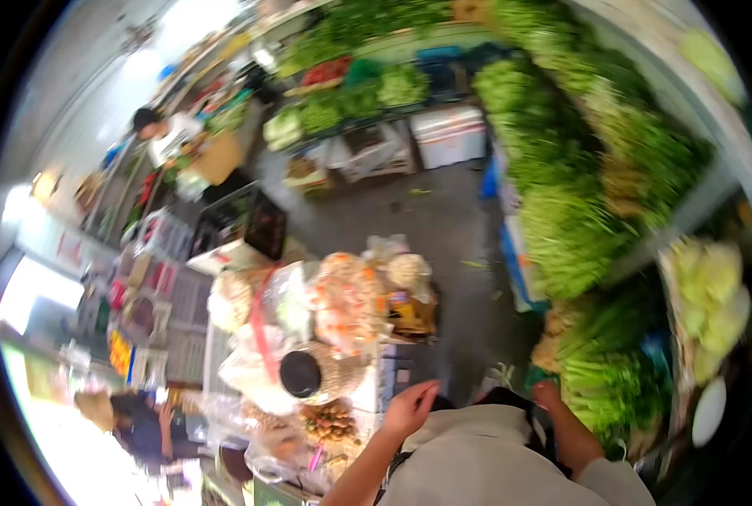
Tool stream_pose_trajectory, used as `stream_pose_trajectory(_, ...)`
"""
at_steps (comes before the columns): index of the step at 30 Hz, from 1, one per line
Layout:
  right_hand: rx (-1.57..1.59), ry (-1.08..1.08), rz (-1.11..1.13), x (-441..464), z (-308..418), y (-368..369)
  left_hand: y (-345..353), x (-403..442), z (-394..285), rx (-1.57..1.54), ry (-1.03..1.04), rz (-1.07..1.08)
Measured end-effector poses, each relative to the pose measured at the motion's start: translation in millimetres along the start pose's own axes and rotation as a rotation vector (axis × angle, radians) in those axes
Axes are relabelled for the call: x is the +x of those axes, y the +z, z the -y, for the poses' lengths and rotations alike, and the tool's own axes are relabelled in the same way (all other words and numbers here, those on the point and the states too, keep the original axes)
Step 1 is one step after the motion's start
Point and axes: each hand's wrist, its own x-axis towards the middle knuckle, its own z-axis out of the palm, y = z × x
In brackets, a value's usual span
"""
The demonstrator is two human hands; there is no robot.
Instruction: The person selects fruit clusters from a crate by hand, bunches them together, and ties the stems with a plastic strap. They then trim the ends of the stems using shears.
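Note:
Beside my body, my left hand [410, 408] hangs loosely with its fingers slightly spread and nothing visible in it. It is near the right edge of a table loaded with bagged produce [338, 299]. A clear container with a black lid [300, 374] stands there, next to a pile of small brown items [329, 422]. On my other side, my right hand [547, 393] is low, near bunches of leafy greens [608, 384]. Its fingers are blurred and mostly hidden, so whether it grips anything does not show.
Long racks of green vegetables [545, 185] line the right side. White boxes [449, 135] stand under the back shelf. A dark crate [262, 221] is left of the aisle floor [367, 207]. One person [169, 135] is at the upper left, another [140, 426] at the lower left.

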Motion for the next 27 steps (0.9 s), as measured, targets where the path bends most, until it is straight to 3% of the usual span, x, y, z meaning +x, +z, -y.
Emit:
stream_pose_trajectory(2, 0.543, 0.194, 0.073, 9.5, -29.4, -36.2, 13.7, -5.2, -25.5, -0.011, -0.057, -0.107)
stream_pose_trajectory(3, 0.376, 0.167, 0.015, 66.9, -67.6, -151.0, 66.2, 111.8, -47.8, -0.226, 0.038, -0.220)
stream_pose_trajectory(4, 0.206, 0.151, -0.045, 115.3, -102.9, -272.0, 62.5, 149.3, -52.8, -0.261, 0.038, -0.268)
stream_pose_trajectory(5, 0.103, 0.114, -0.063, 145.8, -117.4, -307.9, 62.2, 178.6, -57.0, -0.304, 0.033, -0.301)
stream_pose_trajectory(7, 1.230, 0.497, 0.220, 135.8, -82.5, -363.8, 56.0, 225.1, -58.7, -0.283, 0.093, -0.461)
stream_pose_trajectory(8, 1.242, 0.532, 0.268, 149.4, -59.2, -367.9, 41.2, 249.6, -50.0, -0.206, 0.196, -0.590)
stream_pose_trajectory(10, 0.328, 0.362, 0.108, 170.2, -40.0, -399.6, 51.3, 289.7, -37.6, -0.249, 0.128, -0.645)
stream_pose_trajectory(12, -0.063, 0.312, 0.079, 198.2, -12.4, -429.7, 35.2, 331.6, -17.9, -0.229, 0.084, -0.705)
stream_pose_trajectory(16, -0.268, 0.257, 0.093, 265.5, 49.5, -494.2, 43.8, 396.9, -5.3, -0.343, -0.109, -0.688)
stream_pose_trajectory(19, -0.335, 0.182, 0.122, 326.9, 74.9, -538.2, 52.5, 426.8, 10.6, -0.211, -0.146, -0.670)
stream_pose_trajectory(23, -0.364, -0.137, 0.240, 446.6, 95.1, -580.7, 50.8, 434.5, 20.3, -0.409, -0.369, -0.630)
stream_pose_trajectory(24, -0.344, -0.238, 0.291, 487.7, 92.8, -589.8, 55.1, 436.7, 21.6, -0.416, -0.405, -0.672)
stream_pose_trajectory(26, -0.293, -0.175, 0.397, 573.6, 97.5, -598.6, 63.1, 437.6, 27.0, -0.330, -0.447, -0.771)
stream_pose_trajectory(27, -0.490, -0.192, 0.449, 598.9, 143.1, -599.5, 72.2, 434.8, 26.0, -0.326, -0.477, -0.812)
